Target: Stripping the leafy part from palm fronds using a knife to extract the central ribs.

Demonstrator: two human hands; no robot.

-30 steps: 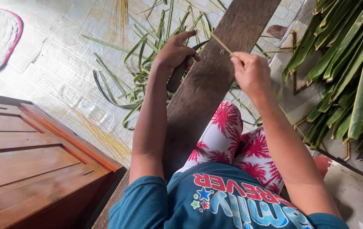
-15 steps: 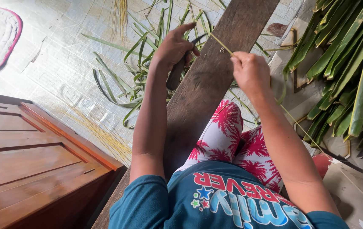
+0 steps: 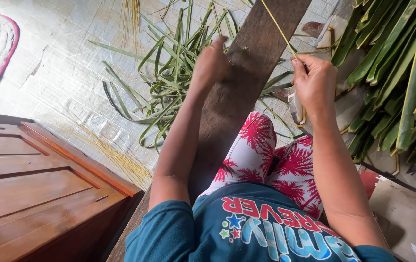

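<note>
- The left hand (image 3: 211,64) is seen from behind at the plank's (image 3: 246,82) left edge; its fingers are curled under and hidden, so what they grip, if anything, cannot be told.
- The midrib (image 3: 277,28), a thin yellow-green strip, runs up across the plank and is cut off by the picture's top edge.
- The right hand (image 3: 314,82) is closed, fingertips pinching the midrib's lower end just off the plank's right edge.
- A blade-like object under the right hand is mostly hidden.
- Stripped green leaves (image 3: 174,73) lie on the mat (image 3: 62,82) left of the plank; whole fronds (image 3: 397,73) are piled right, partly cropped.
- A wooden cabinet (image 3: 33,194) fills the lower left corner.
</note>
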